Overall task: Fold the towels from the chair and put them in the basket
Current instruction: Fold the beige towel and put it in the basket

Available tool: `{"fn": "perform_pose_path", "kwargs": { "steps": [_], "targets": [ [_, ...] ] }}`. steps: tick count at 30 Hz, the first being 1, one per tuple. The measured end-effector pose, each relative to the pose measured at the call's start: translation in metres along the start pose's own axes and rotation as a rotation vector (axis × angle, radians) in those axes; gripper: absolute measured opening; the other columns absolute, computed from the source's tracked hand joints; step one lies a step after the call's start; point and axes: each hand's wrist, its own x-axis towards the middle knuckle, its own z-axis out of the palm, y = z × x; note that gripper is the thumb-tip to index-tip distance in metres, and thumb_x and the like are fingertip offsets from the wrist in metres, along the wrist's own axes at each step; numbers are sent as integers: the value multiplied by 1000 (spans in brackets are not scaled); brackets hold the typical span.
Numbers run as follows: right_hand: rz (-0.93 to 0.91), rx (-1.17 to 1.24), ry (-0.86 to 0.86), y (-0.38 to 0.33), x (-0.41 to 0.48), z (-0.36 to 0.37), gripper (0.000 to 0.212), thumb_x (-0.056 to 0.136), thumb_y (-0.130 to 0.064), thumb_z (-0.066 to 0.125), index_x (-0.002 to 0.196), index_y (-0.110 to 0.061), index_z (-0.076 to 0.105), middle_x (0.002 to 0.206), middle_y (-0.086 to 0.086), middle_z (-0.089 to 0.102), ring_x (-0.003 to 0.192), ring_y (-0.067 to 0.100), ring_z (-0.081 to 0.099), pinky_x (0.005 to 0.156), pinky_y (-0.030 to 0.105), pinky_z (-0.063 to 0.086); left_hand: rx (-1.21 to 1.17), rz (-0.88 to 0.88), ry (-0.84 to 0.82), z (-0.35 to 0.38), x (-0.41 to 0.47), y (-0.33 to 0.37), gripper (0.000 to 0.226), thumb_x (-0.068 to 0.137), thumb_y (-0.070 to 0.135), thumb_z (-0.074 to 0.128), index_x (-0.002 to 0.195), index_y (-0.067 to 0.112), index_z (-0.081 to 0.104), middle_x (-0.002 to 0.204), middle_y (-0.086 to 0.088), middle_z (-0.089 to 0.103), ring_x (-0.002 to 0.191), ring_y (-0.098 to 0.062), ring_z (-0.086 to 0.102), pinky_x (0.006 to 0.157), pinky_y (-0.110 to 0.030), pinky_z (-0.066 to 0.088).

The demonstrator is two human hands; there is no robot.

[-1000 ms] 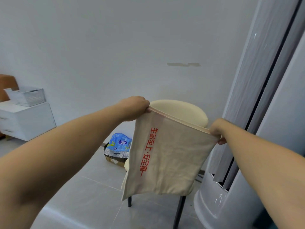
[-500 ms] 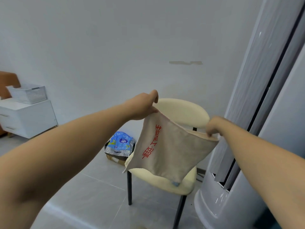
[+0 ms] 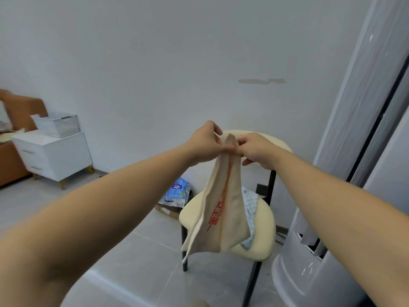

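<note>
Head view is showing both arms reaching forward, with the left hand (image 3: 208,142) and the right hand (image 3: 256,149) meeting in front of the chair (image 3: 259,247). Each hand is pinching a top corner of the beige towel (image 3: 221,207) between thumb and curled fingers, and the two hands are touching, so the corners are lying together. The beige towel, bearing red lettering, is hanging in the air doubled lengthwise, its lower end dangling over the front edge of the cream seat. A blue checked towel (image 3: 250,202) is lying crumpled on the seat toward its right edge, partly hidden behind the hanging cloth. Well apart on the left, the white basket (image 3: 57,125) is standing on the top of a white drawer cabinet (image 3: 55,158). A blue plastic bag (image 3: 177,193) is resting on the floor beside the chair's left side, and a tall grey appliance (image 3: 332,196) is rising just beside the chair's right.
</note>
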Motion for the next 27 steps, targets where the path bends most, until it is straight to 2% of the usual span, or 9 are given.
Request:
{"fn": "perform_pose_path", "kwargs": {
  "steps": [2, 6, 8, 11, 15, 20, 23, 25, 27],
  "targets": [
    [27, 137, 19, -2, 0, 1, 18, 92, 0, 54, 94, -8, 71, 83, 3, 68, 79, 17, 63, 61, 27, 53, 120, -14, -33, 8, -11, -13, 49, 73, 37, 83, 106, 16, 52, 94, 3, 61, 84, -14, 58, 67, -29, 50],
    [37, 340, 88, -7, 3, 1, 27, 95, 7, 49, 86, -13, 64, 78, 9, 63, 55, 16, 61, 50, 29, 54, 226, -61, -158, 32, -28, -36, 28, 79, 24, 74, 96, 7, 62, 96, -8, 68, 87, -21, 62, 74, -35, 52],
    [38, 317, 163, -7, 7, -3, 33, 95, 9, 46, 81, -15, 65, 84, 9, 62, 64, 19, 64, 49, 28, 54, 247, -64, -208, 43, -32, -45, 19, 80, 19, 68, 93, 5, 64, 94, -11, 69, 90, -26, 65, 75, -39, 55],
    [33, 199, 243, -5, 10, -14, 37, 83, 17, 43, 70, -11, 63, 82, 10, 60, 82, 28, 64, 62, 37, 61, 266, -91, -180, 51, -28, -55, 6, 84, 16, 59, 83, 11, 55, 89, -7, 64, 87, -26, 60, 68, -35, 50],
    [14, -142, 231, 0, 4, -32, 21, 73, 4, 54, 74, -12, 68, 73, 3, 61, 73, 18, 57, 63, 29, 48, 286, -74, -56, 46, -19, -52, 12, 91, 17, 51, 82, 11, 57, 85, -6, 62, 86, -29, 58, 69, -34, 43],
    [-26, -219, 164, 13, -2, -44, 7, 86, -16, 71, 87, -9, 71, 76, 2, 63, 70, 15, 59, 65, 30, 49, 246, 0, 92, 36, -14, -54, 11, 96, 20, 51, 95, 12, 59, 98, -10, 67, 90, -30, 60, 75, -36, 48],
    [-54, -235, 254, 20, 1, -47, 20, 93, -21, 66, 82, -5, 66, 72, 3, 62, 67, 23, 67, 68, 37, 58, 252, 92, 77, 34, -16, -63, 11, 95, 20, 54, 102, 17, 46, 90, -2, 61, 80, -23, 55, 63, -34, 43],
    [-64, -262, 284, 22, 2, -48, 21, 95, -22, 63, 86, -3, 66, 76, 6, 64, 68, 27, 73, 72, 40, 62, 292, 175, 27, 33, -20, -65, 22, 92, 14, 54, 110, 21, 44, 99, 0, 64, 85, -22, 57, 68, -35, 47],
    [-90, -288, 313, 24, 4, -50, 11, 95, -18, 60, 91, -12, 68, 86, 5, 69, 68, 25, 73, 73, 42, 63, 329, 231, -14, 33, -24, -65, 33, 90, 8, 54, 120, 22, 50, 107, 2, 65, 92, -21, 58, 76, -36, 51]
  ]
}}
